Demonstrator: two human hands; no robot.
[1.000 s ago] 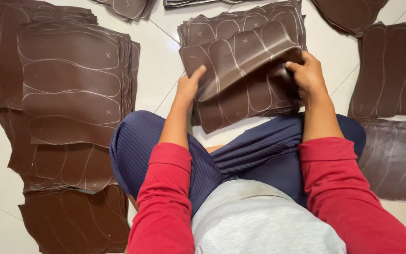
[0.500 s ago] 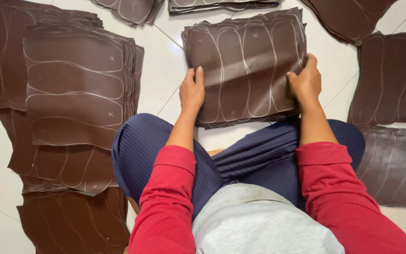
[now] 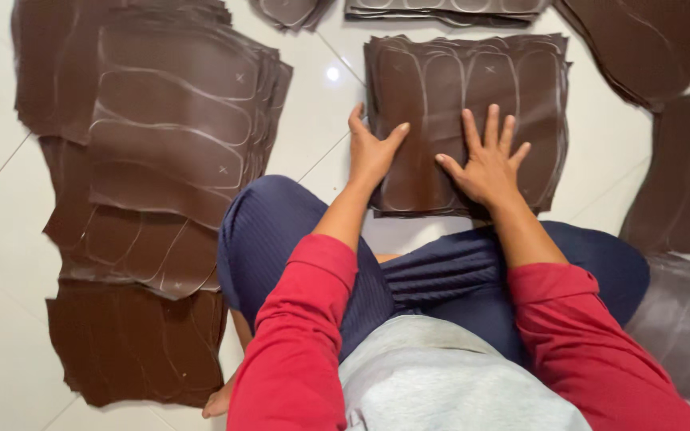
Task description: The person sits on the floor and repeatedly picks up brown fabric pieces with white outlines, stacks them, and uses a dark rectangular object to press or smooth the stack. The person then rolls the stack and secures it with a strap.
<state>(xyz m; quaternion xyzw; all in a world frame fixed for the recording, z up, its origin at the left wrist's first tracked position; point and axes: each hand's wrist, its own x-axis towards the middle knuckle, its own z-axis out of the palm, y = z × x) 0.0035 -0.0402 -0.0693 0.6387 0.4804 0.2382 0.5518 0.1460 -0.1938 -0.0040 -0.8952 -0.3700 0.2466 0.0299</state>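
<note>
A stack of dark brown leather sheets, marked with pale shoe-sole outlines, lies flat on the white tiled floor in front of my crossed legs. My left hand rests on the stack's left edge, thumb on top and fingers wrapped along the side. My right hand lies flat on the top sheet with its fingers spread. Neither hand lifts anything.
A larger pile of the same brown sheets spreads over the floor at left, with more sheets below it. Further piles lie at the right and along the top edge. White floor tile shows between the piles.
The top sheet, bent and lifted a second ago, now lies flat on the stack. My right hand has moved from the stack's right edge onto its top, fingers spread.
</note>
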